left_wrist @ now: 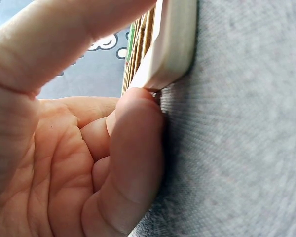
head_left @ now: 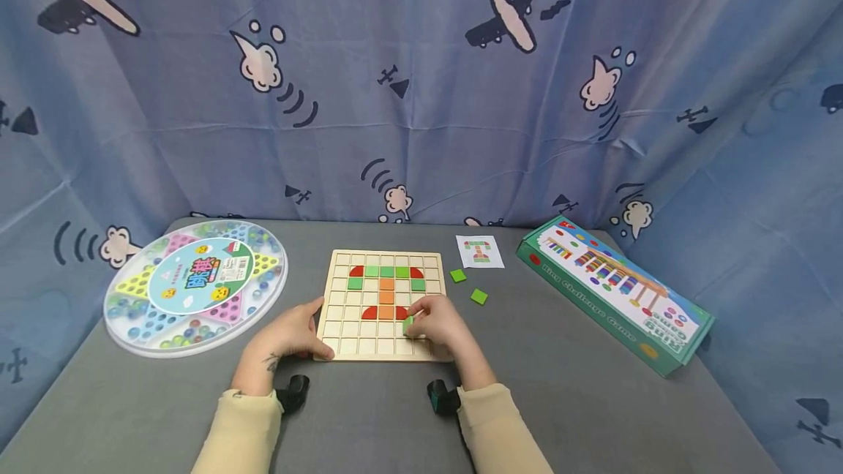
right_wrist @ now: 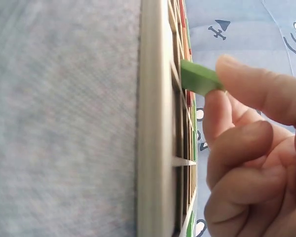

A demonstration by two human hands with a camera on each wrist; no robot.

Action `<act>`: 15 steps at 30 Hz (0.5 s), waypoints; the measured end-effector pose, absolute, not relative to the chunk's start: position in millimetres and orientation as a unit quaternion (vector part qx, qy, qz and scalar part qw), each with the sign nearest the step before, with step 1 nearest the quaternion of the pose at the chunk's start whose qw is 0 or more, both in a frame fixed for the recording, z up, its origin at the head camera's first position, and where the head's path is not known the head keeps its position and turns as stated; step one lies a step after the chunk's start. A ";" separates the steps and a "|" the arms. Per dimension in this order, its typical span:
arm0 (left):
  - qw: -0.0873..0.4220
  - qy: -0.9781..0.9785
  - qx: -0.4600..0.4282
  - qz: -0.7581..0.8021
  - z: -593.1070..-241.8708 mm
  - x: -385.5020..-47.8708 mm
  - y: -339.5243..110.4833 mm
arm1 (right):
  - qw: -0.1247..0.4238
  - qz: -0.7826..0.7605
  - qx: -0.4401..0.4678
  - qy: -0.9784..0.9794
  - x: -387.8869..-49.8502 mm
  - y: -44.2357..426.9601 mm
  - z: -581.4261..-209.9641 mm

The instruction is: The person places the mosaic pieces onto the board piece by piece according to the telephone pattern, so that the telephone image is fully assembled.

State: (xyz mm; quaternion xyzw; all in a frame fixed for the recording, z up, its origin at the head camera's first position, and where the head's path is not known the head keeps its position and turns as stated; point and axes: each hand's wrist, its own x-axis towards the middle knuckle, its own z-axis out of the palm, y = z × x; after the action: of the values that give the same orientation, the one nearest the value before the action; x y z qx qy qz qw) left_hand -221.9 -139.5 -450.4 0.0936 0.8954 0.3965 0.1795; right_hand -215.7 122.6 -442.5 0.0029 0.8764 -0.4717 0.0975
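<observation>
A wooden grid board (head_left: pixel 349 328) lies on the grey table, holding green and orange square tiles and red rounded pieces in a T-like pattern. My left hand (head_left: pixel 286 339) holds the board's near left corner; in the left wrist view, a curled finger (left_wrist: pixel 138 148) touches that corner. Between right thumb and fingers, my right hand (head_left: pixel 440 324) pinches a green square tile (right_wrist: pixel 200 78). The tile is tilted, its lower end against the grid, near the lower red piece on the right. Two loose green tiles, one nearer the board (head_left: pixel 457 276) and another (head_left: pixel 478 297), lie to its right.
A small pattern card (head_left: pixel 480 251) with a similar coloured figure lies behind the loose tiles. On the left is a round, clear-rimmed game board (head_left: pixel 197 287) with marbles. A long green game box (head_left: pixel 612 291) lies at the right. A blue printed curtain (head_left: pixel 421 93) hangs behind.
</observation>
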 end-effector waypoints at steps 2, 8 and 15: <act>0.181 0.895 0.093 0.398 -450.3 -222.2 -139.4 | 0.098 -0.471 0.007 0.877 -215.4 122.0 -443.1; 0.182 0.896 0.093 0.395 -450.5 -223.0 -139.7 | 0.108 -0.463 0.010 0.880 -213.1 120.0 -442.1; 0.179 0.893 0.097 0.400 -450.9 -222.2 -139.2 | 0.126 -0.445 0.010 0.887 -211.5 117.2 -440.8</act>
State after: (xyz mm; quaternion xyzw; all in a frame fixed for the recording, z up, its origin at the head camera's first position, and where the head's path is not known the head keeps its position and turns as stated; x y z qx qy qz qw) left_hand -222.2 -139.2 -450.9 0.0970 0.8934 0.4003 0.1792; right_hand -211.5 117.2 -440.8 0.0097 0.8866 -0.4450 0.1261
